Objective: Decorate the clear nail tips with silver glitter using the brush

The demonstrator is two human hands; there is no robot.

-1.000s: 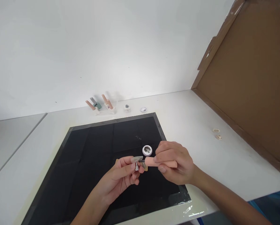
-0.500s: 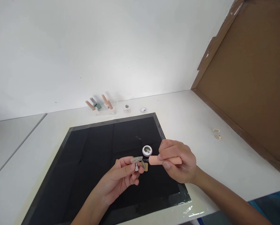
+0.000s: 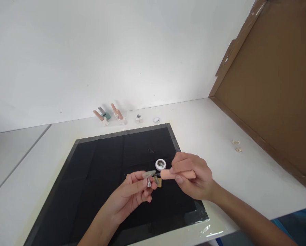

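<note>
My left hand pinches a small silver nail stand between thumb and fingers. A long, pale grey-green false nail lies on top of the stand. Beside it shows a second long nail shape; whether it is loose or on a finger, I cannot tell. My right hand grips the peach handle of a nail polish brush. The bristle end points left, right at the false nail's tip; whether they touch is unclear. Just beyond the brush, a small round white pot with dark contents rests on the black mat.
Several polish bottles with peach and grey caps stand along the wall. Near them are a small uncapped bottle and a white lid. Two small round pieces lie at right, before a cardboard panel. A yellowish piece lies behind my left fingers.
My right hand has shifted slightly left with the brush, bringing its bristle end closer to the false nail. My left hand stays nearly still.
</note>
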